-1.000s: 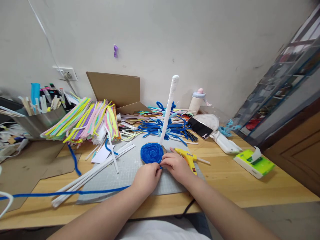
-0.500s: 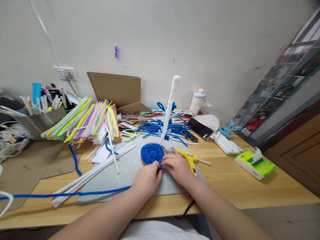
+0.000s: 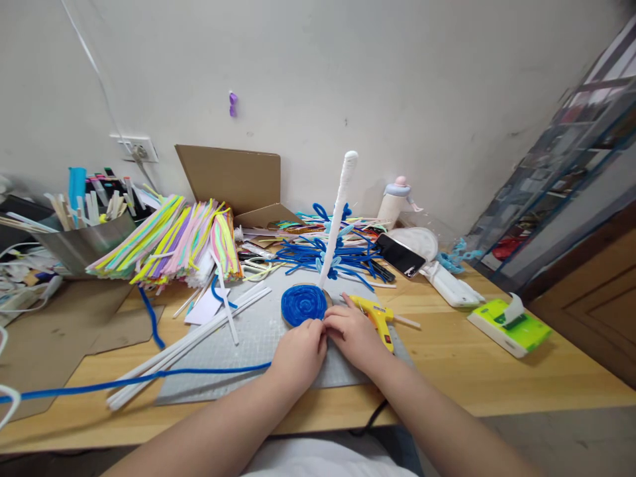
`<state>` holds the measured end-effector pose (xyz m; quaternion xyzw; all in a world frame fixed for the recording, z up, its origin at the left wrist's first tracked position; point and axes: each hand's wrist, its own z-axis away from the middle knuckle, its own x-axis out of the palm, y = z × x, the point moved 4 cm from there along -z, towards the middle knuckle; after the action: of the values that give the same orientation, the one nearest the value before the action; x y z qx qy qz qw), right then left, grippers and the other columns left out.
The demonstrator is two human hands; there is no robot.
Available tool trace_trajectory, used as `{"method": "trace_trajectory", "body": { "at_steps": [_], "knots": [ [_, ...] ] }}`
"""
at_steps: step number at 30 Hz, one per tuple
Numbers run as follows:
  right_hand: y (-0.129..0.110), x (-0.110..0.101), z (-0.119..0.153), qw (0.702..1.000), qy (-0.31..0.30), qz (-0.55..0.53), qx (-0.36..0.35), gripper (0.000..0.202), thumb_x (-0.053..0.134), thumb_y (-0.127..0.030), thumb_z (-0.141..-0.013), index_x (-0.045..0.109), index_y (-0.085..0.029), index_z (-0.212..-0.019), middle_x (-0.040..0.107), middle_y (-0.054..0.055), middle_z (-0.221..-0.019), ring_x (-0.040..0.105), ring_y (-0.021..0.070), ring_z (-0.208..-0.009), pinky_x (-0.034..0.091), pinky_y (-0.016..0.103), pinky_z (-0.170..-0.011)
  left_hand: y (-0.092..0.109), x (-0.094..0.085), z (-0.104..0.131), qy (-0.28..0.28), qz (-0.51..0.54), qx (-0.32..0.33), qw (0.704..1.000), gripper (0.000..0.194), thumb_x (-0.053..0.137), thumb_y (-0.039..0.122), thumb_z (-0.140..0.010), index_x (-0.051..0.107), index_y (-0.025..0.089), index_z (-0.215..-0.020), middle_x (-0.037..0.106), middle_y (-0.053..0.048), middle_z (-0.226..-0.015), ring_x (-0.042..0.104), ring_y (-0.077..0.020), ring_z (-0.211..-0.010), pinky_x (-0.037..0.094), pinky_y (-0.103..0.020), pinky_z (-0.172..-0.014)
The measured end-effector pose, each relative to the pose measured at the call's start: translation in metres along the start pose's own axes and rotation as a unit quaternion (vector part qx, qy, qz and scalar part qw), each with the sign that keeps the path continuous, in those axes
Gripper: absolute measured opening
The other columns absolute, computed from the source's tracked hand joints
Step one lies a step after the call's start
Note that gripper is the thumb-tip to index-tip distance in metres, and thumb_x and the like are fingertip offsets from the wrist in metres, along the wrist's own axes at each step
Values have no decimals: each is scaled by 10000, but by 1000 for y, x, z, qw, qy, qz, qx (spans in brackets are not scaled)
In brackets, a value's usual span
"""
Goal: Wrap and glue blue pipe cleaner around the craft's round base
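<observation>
A round base covered with a blue coil (image 3: pixel 303 305) lies on the grey cutting mat (image 3: pixel 218 381). From its far right side rises a white wrapped rod (image 3: pixel 338 212) with blue pieces around its lower part. My left hand (image 3: pixel 301 351) is closed at the coil's near edge, on a long blue pipe cleaner (image 3: pixel 213 371) that trails off to the left. Pinched close beside it, my right hand (image 3: pixel 352 334) touches the base's near right edge. What its fingertips hold is hidden.
A yellow glue gun (image 3: pixel 378 319) lies right of my right hand. White sticks (image 3: pixel 189 348) and bundled coloured pipe cleaners (image 3: pixel 173 245) are at the left. Farther right are a phone (image 3: pixel 400 255) and a green tissue pack (image 3: pixel 511 328). Cardboard (image 3: pixel 233 175) leans against the wall.
My left hand has shifted slightly right, closer to my right hand, and its fingers have rolled over the blue strand. The trailing strand has risen a little.
</observation>
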<state>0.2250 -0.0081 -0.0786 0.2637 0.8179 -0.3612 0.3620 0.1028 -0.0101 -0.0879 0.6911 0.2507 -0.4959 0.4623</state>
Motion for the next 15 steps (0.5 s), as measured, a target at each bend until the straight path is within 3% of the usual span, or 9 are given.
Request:
{"method": "trace_trajectory", "body": {
  "at_steps": [5, 15],
  "knots": [
    [0, 3, -1, 1000, 5, 18, -2, 220, 514, -98, -845, 624, -212, -693, 643, -19, -778, 596, 126, -746, 221, 519, -1101, -7, 3, 4, 20, 64, -14, 998, 148, 468, 140, -821, 562, 190, -924, 645, -52, -973, 598, -191, -901, 425, -290, -769],
    [0, 4, -2, 1000, 1, 16, 5, 197, 540, -105, -840, 647, -205, -709, 646, -13, -788, 597, 126, -758, 222, 511, -1102, -14, 5, 4, 28, 135, -34, 990, 125, 493, 93, -794, 574, 178, -836, 656, -40, -839, 592, -159, -765, 384, -255, -672]
  ]
}}
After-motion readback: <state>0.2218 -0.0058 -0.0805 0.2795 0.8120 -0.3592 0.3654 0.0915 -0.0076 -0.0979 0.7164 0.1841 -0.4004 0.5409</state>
